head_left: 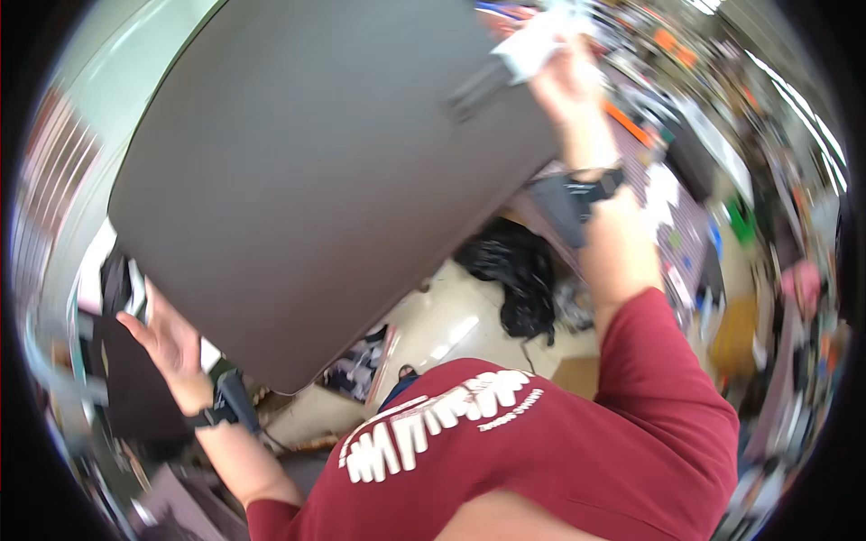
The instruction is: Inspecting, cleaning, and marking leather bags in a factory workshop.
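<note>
A large dark brown sheet or panel with a smooth surface and rounded corners fills the upper middle of the head view. Beside its right edge, my right hand is closed on a white object, too blurred to name. A dark strip runs from that object over the panel. My left hand is at the panel's lower left edge, thumb stretched away from the palm. Its fingertips are blurred near a white and black thing. Each wrist wears a black band.
At the right stands a table with a patterned top and scattered small items. A black plastic bag lies below the panel on the shiny floor. Dark sheet material is at the left. Cluttered goods line the right side.
</note>
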Available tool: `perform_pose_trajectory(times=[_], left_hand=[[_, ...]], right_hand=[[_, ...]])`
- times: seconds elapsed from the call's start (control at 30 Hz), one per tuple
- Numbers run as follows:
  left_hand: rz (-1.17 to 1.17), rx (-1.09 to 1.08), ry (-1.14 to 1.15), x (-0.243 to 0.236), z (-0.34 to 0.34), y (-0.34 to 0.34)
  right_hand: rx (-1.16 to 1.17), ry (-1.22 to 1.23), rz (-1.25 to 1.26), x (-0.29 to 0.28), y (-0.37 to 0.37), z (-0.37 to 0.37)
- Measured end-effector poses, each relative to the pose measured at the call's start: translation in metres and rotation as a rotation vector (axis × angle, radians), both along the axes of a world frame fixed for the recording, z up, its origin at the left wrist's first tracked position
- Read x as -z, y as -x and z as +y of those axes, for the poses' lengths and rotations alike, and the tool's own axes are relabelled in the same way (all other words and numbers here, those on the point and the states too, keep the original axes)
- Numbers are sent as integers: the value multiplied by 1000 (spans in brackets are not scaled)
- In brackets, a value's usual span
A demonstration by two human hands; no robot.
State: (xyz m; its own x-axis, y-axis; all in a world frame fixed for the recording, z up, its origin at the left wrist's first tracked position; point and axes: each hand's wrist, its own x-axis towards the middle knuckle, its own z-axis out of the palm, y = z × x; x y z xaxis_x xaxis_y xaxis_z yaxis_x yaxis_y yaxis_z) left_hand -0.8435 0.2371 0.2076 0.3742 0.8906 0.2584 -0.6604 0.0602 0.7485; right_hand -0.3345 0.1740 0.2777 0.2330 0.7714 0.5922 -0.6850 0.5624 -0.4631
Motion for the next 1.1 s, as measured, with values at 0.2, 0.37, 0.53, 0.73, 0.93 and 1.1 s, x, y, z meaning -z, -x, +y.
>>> perform_pose_trajectory(times=[0.2, 0.37, 0.53, 0.73, 0.93, 1.1], left_hand=[[283, 87, 271, 56, -22, -137], [491, 307, 311, 90, -88, -264], [506, 261, 329, 126, -144, -333], [475, 356, 731, 134, -216, -381], [556, 460, 943, 189, -244, -429], [646, 348, 883, 153, -274, -447]], right_hand=[[262, 286, 174, 100, -89, -158], [502, 554, 290, 201, -181, -271], [513, 761, 304, 213, -253, -298], [1398, 1115, -1003, 154, -293, -322], [847, 1400, -775, 259, -142, -425], [410, 1273, -33, 256, -91, -426]])
